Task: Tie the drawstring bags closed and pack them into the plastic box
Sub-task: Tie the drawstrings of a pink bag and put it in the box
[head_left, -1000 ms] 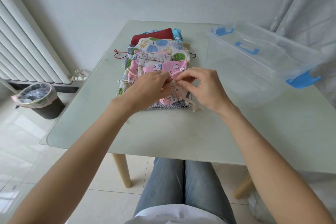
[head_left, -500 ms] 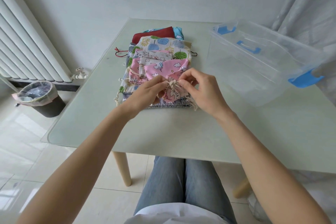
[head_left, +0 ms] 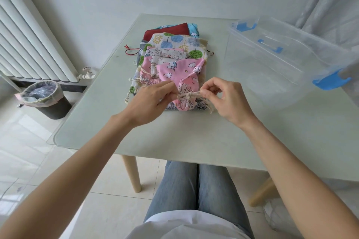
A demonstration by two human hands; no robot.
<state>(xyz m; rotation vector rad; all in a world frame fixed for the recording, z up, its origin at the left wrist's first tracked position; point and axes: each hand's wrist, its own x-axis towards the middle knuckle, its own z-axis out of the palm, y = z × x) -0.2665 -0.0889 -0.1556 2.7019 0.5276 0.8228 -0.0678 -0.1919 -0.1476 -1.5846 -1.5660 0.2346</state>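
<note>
On the table (head_left: 174, 141): clear plastic box (head_left: 281, 68) at the right, nothing visibly packed in it; beside it, a stack of drawstring bags (head_left: 174, 44), apparently untied. Atop the stack's near end, the pink bag (head_left: 180, 72), neck gathered, cord (head_left: 189, 95) drawn taut across it. Left hand (head_left: 149, 101) and right hand (head_left: 227, 99) each pinching a cord end, so probably mid-knot on the first bag, all packing left to do.

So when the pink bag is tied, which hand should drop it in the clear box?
Probably the right hand. The plastic box sits on that side of the table, so it has a short path. The left hand would have to cross over. Both now pinch the drawstring of the pink bag.
</note>
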